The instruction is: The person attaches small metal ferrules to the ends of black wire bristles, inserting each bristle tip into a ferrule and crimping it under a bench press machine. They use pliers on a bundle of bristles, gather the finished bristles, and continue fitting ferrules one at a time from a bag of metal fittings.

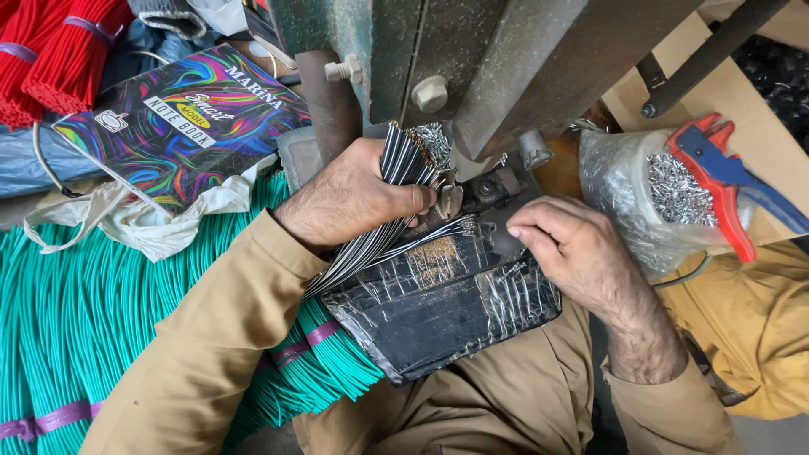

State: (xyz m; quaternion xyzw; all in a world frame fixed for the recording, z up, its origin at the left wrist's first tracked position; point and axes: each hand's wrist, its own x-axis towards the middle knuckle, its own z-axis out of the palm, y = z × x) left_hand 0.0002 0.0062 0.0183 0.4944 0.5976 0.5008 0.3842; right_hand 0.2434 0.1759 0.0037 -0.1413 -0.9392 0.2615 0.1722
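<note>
Bundle of black wires (396, 198), metal-tipped ends up, gripped in the left hand (354, 198) at the back edge of a black tape-wrapped pad (447, 303) on the person's lap. Fingers closed round the bundle; wires fan out below the fist across the pad's left corner. A few wires (438, 232) lie separate, tips pointing toward the grey-green machine (472, 59) just behind the pad.

Right hand (573, 248) rests at the pad's right back corner, fingers curled down, tips close to the machine's base; cannot tell whether it pinches anything.

Left of the pad: green wire bundles (101, 320) banded with purple ties. Red bundles (59, 50) at far left. Multicoloured notebook (181, 118) beside them. Right of the machine: clear bag of small metal terminals (649, 198), with a red-and-blue hand tool (725, 181) on top.
</note>
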